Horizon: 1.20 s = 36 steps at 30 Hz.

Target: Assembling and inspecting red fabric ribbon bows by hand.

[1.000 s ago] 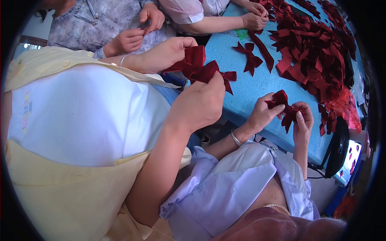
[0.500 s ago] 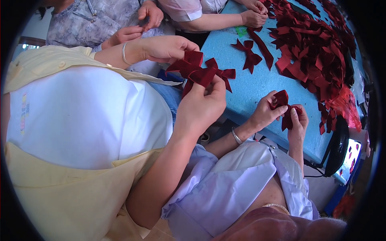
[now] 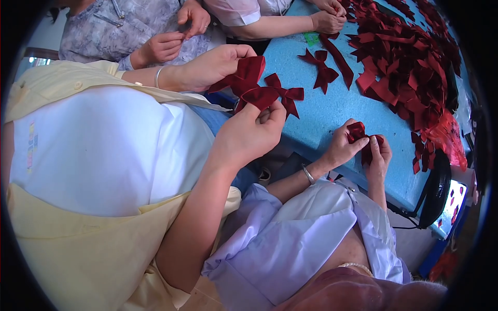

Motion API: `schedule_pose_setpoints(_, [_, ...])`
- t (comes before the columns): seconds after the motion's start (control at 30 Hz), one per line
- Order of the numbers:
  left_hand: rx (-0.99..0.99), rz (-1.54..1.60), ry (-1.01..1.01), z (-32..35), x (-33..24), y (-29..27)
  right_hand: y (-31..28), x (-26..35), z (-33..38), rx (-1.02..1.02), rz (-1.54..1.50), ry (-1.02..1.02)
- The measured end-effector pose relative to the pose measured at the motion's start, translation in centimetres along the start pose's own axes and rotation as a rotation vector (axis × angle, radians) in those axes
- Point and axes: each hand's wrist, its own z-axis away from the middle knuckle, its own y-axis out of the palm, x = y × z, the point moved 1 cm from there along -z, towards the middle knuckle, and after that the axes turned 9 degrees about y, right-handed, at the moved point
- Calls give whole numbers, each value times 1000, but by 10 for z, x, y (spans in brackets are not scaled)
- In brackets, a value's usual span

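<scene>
Between my two hands is a dark red velvet bow [image 3: 249,75], held off the table with its loops standing up. My left hand [image 3: 220,65], with a silver bangle at its wrist, is closed at the bow's far side; its fingertips are partly hidden behind the ribbon. My right hand [image 3: 251,129] pinches the near loop between thumb and fingers. Just beyond my fingers, at the table's edge, lies a smaller-looking red bow [image 3: 284,94], partly covered by the held one.
A blue table [image 3: 306,122] carries a large heap of red bows [image 3: 402,67]. One bow [image 3: 322,70] and a ribbon strip [image 3: 340,62] lie apart. A co-worker's hands [image 3: 363,147] work another bow close on my right; other people's hands are at the far side. A black bag [image 3: 434,189] hangs near the corner.
My right hand has drawn slightly left and toward me with the bow's near loop. The bow has shifted and tilted a little; both hands still hold it. The nearby co-worker's bow has turned.
</scene>
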Motion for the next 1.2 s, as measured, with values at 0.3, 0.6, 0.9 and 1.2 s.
schedule_pose_setpoints(0.3, [16, 29, -44, 2, 8, -7, -1, -3, -2, -6, 45, 4])
schedule_pose_setpoints(0.6, [64, -34, 38, 3, 8, -13, 3, 0, 0, -7, 81, -4])
schedule_pose_setpoints(0.9, [61, -29, 38, 2, 6, -11, 1, 3, 1, -2, 130, 10])
schedule_pose_setpoints(1.2, [49, -24, 31, 3, 5, -12, 2, 2, 3, 2, 142, 5])
